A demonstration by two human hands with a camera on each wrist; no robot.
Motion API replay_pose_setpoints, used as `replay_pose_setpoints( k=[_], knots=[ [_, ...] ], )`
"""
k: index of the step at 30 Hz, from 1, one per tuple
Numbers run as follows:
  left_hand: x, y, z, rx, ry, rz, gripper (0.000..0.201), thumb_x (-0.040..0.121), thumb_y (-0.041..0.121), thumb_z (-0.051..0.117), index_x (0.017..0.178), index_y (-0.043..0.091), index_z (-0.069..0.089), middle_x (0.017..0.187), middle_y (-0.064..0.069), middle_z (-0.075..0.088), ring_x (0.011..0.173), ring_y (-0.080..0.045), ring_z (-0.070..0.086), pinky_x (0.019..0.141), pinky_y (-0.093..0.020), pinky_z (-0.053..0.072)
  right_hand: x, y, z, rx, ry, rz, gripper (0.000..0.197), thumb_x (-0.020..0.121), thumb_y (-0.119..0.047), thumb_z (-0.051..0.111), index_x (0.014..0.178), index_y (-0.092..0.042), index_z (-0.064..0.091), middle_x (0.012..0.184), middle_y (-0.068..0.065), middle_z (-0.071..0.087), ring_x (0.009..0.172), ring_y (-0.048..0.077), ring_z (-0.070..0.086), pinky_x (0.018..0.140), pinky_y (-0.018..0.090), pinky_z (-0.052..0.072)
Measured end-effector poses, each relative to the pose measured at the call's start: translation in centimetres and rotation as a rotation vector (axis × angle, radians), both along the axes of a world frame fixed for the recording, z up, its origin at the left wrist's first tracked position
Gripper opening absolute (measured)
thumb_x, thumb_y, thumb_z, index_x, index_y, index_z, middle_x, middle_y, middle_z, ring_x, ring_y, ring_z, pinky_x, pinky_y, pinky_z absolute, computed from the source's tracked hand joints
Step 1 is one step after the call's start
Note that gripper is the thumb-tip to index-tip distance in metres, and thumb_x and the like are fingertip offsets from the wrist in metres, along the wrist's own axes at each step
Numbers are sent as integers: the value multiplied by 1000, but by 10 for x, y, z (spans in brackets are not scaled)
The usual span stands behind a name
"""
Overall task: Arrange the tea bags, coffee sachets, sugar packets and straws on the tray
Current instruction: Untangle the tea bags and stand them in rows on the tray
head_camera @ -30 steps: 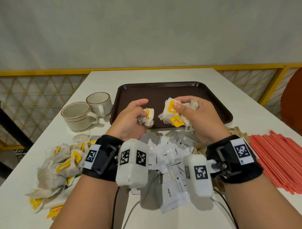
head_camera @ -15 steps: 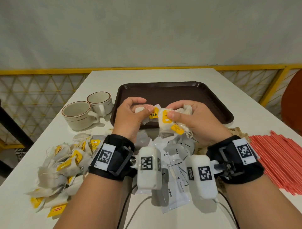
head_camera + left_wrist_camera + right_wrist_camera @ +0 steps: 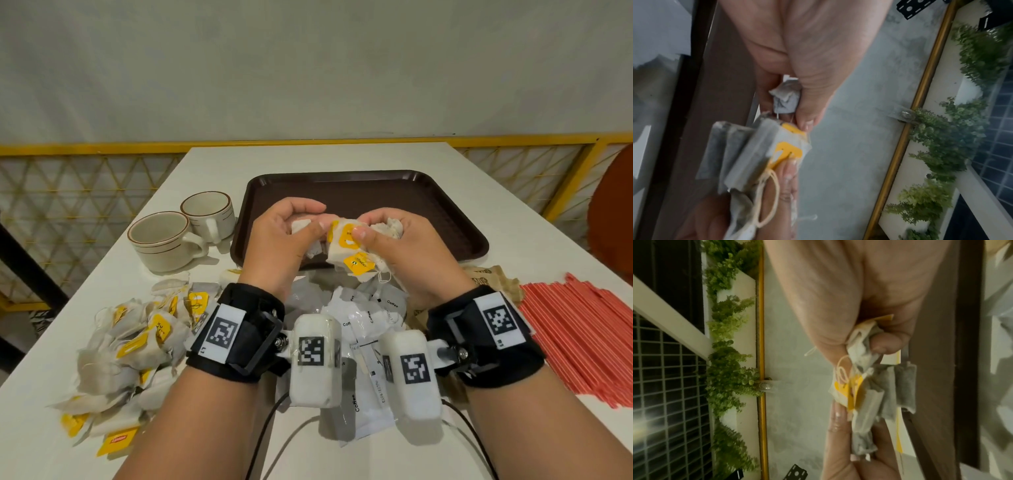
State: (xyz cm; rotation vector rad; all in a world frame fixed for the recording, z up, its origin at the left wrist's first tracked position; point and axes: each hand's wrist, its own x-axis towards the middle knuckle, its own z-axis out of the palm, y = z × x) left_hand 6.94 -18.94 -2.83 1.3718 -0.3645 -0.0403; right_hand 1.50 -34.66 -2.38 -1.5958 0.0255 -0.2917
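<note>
White table (image 3: 342, 157), seen from the near edge outward.

Near, lower centre of the head view: coffee sachets (image 3: 368, 404), white and grey, heaped; the word "Coffee" reads on several. Black cables run off the wrist units across them.

Lower left: tea bags (image 3: 133, 346) in a loose pile, yellow tags attached; one yellow tag at the bottom carries small red lettering, not legible.

Right edge: straws (image 3: 582, 335), red, laid side by side in a flat bed. Just left of them, brown paper packets (image 3: 496, 277) with dark print, unreadable.

Centre: left hand (image 3: 281, 243) and right hand (image 3: 404, 253), held together above the near rim of the tray. Held tea bags (image 3: 349, 246) sit between them, clear of the tray floor. Left fingers curled, thumb pinching a crumpled bag and the yellow tag; right fingers and thumb clamped round a bunch of several bags, strings dangling. Print on the hanging yellow tag too small to read.

Middle left: two cream cups (image 3: 164, 240) with brown rim stripes, touching, just beside the tray.

Beyond the hands: tray (image 3: 342, 181), dark brown, rectangular, its visible floor bare.

Far: yellow railing (image 3: 85, 149) with diamond mesh at the table's end; plain grey wall (image 3: 308, 68) above. Wrist views add green foliage (image 3: 941, 138) on a white ledge.
</note>
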Motion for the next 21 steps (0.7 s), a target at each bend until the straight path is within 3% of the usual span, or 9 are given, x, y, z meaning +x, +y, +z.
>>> replay_pose_setpoints(
  k=[4,9,14,21],
  knots=[
    [2,6,3,-1,13,7,15,91,3,58,95,14,67,91,-6,74,65,-12,65,64,-21,53,0,-6,2,117,13,47,3,85,-10,66,84,-11,66,81,9,69,74,21,65,69,32,56],
    [-1,8,5,127,-37,-125,14,87,10,64,93,20,73,73,1,69,46,-8,49,44,-13,39,-1,-6,4,126,18,70,3,84,-7,66,86,-9,67,79,9,70,71,20,67,64,30,58],
    [-3,3,2,160,-30,-129,8,84,9,68,86,15,72,57,2,62,43,-6,49,44,-13,40,-1,-4,2,86,-20,1,7,80,-4,71,82,-10,68,77,8,70,69,19,66,63,31,56],
    [-5,3,4,96,35,-191,14,87,1,62,91,13,69,64,0,62,49,-7,53,49,-18,48,-4,-4,4,-34,11,52,14,80,-5,73,93,-10,70,90,15,73,77,22,69,73,37,59]
  ],
)
